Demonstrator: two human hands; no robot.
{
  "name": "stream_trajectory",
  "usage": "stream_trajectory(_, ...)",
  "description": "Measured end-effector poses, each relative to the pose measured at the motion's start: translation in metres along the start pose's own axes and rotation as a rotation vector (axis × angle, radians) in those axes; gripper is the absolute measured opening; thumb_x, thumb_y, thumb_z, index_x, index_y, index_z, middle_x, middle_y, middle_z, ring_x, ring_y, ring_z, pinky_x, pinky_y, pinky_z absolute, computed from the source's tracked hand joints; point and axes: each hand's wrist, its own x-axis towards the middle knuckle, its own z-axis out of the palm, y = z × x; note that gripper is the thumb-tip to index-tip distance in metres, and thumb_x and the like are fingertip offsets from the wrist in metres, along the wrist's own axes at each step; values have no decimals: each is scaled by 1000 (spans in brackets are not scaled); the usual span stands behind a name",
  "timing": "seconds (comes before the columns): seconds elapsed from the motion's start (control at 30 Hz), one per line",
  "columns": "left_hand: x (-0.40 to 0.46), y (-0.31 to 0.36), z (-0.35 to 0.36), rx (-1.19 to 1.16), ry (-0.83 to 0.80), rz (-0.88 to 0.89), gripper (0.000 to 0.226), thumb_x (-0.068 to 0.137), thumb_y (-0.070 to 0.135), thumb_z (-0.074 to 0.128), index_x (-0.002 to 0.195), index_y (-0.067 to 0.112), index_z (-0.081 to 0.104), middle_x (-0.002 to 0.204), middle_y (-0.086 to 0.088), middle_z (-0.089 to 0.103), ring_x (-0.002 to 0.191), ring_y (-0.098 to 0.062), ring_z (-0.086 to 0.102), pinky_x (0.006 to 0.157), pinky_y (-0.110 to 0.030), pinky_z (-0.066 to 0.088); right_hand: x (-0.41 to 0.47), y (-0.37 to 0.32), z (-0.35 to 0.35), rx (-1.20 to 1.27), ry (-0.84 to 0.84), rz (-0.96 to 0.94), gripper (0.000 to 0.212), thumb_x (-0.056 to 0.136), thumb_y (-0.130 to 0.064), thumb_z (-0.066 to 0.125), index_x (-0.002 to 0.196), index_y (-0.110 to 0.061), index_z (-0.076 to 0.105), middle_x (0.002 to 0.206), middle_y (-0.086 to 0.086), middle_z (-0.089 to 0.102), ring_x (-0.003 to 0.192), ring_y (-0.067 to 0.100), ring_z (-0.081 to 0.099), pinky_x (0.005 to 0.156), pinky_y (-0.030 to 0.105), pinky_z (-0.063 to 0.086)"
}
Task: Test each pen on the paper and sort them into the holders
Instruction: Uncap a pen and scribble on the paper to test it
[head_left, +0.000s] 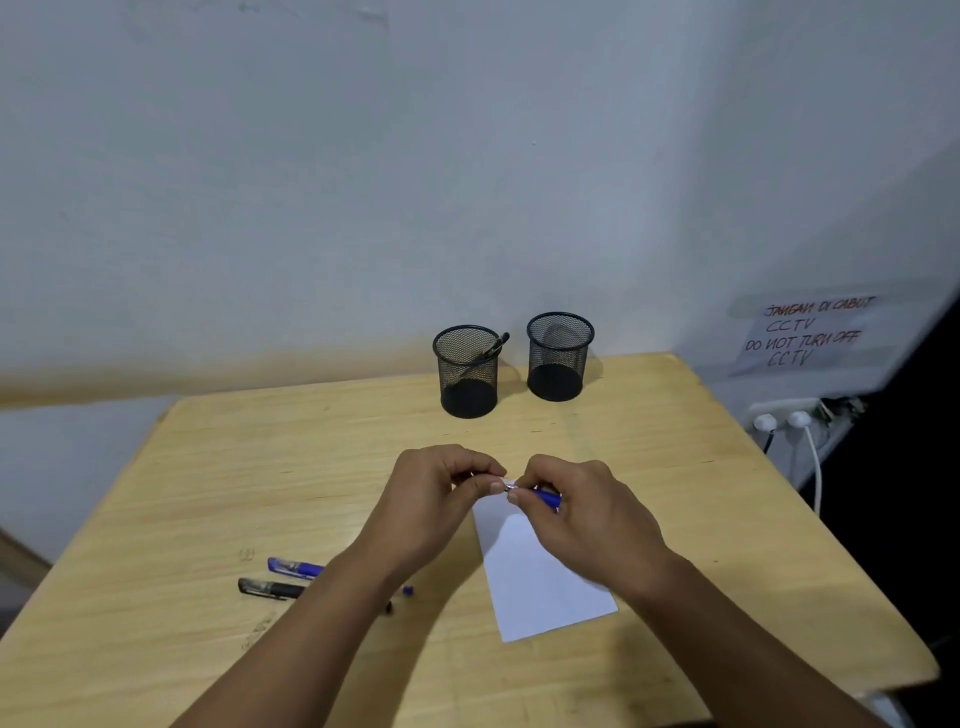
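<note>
- The table (218, 467) is pale wood with lines in it.
- Two round black wire-mesh cups stand at the back – the left cup (466, 371) holds a black pen, the right cup (558, 356) looks empty.
- A blue pen (293, 567) and a black pen (270, 588) lie partly under the left arm.
- Over the white paper (540, 582), the right hand (587, 514) pinches a blue pen body (546, 497); the left hand (436, 499) pinches its tip end.

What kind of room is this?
Probably a small office or study corner: a wooden desk holds two mesh pen holders, and a handwritten CCTV notice hangs on the wall above plugged-in sockets.
</note>
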Motion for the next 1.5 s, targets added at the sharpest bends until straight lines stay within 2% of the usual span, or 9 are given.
stream_trajectory(0.2, 3, -23, -11, 64, 163, -186, 12, 88, 16, 71, 89, 27, 75, 81, 18, 71, 73, 4, 60, 63, -6, 42, 0, 22, 3, 418, -15, 252, 6, 93, -31, 59, 91, -33, 63, 79, 2, 67, 67, 19, 62, 58, 33, 49)
stream_trajectory(0.3, 1, -36, -17, 166, 209, -272, 20, 89, 14, 61, 95, 28, 74, 84, 20, 68, 74, 6, 60, 60, -5, 40, -1, 26, 4, 680, -44, 408, 27, 95, -10, 54, 115, -24, 65, 98, 5, 68, 72, 19, 65, 76, 35, 61)
stream_trajectory(0.43, -7, -46, -17, 174, 258, -395, 16, 84, 21, 61, 80, 32, 71, 70, 10, 70, 64, -6, 65, 60, -25, 53, -3, 27, 8, 858, -3, 473, 36, 93, -6, 62, 120, -29, 59, 100, 11, 72, 78, 24, 72, 79, 40, 62)
stream_trajectory(0.53, -10, -49, -15, 237, 239, -371, 17, 85, 16, 62, 79, 29, 71, 73, 9, 69, 69, -8, 64, 63, -28, 52, -3, 25, 12, 825, 51, 473, 29, 90, -8, 67, 115, -22, 67, 87, 12, 74, 71, 23, 74, 70, 37, 63)
stream_trajectory(0.67, -10, -54, -13, 353, 235, -255, 23, 85, 17, 66, 106, 24, 71, 108, 11, 61, 99, -13, 57, 81, -27, 45, 0, 23, 17, 799, 70, 491, 23, 90, -17, 68, 112, -24, 70, 75, 9, 76, 66, 23, 75, 66, 37, 63)
stream_trajectory(0.77, -19, -48, -3, 391, 172, -104, 28, 86, 25, 66, 114, 25, 67, 114, 14, 56, 108, -9, 50, 90, -25, 43, 3, 22, 19, 891, 95, 485, 19, 97, -17, 58, 107, -25, 72, 86, 6, 78, 75, 20, 77, 57, 30, 59)
stream_trajectory(0.87, -30, -36, 12, 421, 73, 8, 36, 83, 39, 64, 117, 28, 64, 115, 18, 57, 111, -4, 49, 89, -17, 38, 8, 20, 20, 1058, 115, 485, 27, 98, -3, 54, 106, -21, 72, 105, 7, 76, 89, 21, 76, 84, 37, 60)
stream_trajectory(1.07, -36, -46, 25, 554, -87, 36, 69, 82, 62, 53, 137, 22, 53, 144, 10, 47, 131, -9, 39, 106, -20, 29, 17, 20, 32, 849, 225, 408, 16, 88, -12, 72, 102, -19, 73, 91, 4, 77, 85, 19, 75, 85, 42, 61)
stream_trajectory(1.5, -39, -45, 28, 673, -104, 63, 72, 86, 65, 38, 141, 20, 47, 149, 10, 41, 134, -10, 30, 110, -26, 29, 38, 24, 56, 594, 216, 309, 17, 86, -9, 72, 88, -26, 68, 84, -8, 72, 78, 5, 69, 69, 8, 52)
